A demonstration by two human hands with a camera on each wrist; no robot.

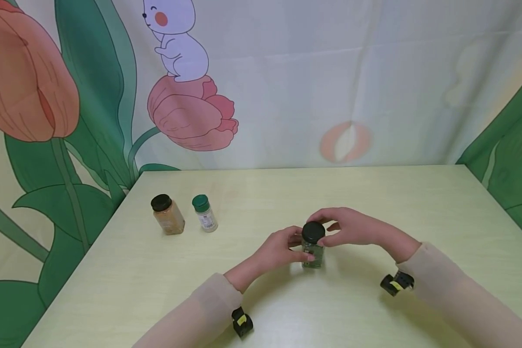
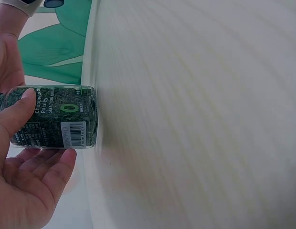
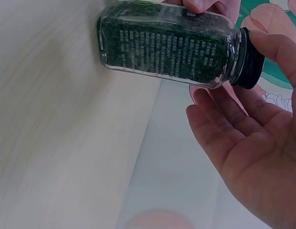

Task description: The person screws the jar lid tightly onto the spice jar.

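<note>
A glass jar of chopped parsley (image 2: 57,117) with a black lid (image 1: 313,232) stands upright on the table. My left hand (image 1: 279,251) holds the jar's body, its thumb across the label and the fingers round the far side. From the other side my right hand (image 1: 352,227) pinches the black lid between thumb and fingers. Dark green flakes fill most of the jar, and small pale print covers one face of it in the right wrist view. In the left wrist view a barcode and a green ring show on the label.
At the table's left rear stand a jar of tan powder (image 1: 170,220) with a black lid and a smaller white-labelled bottle (image 1: 207,220) with a green cap. A printed curtain (image 1: 278,106) hangs behind the pale table (image 1: 135,290).
</note>
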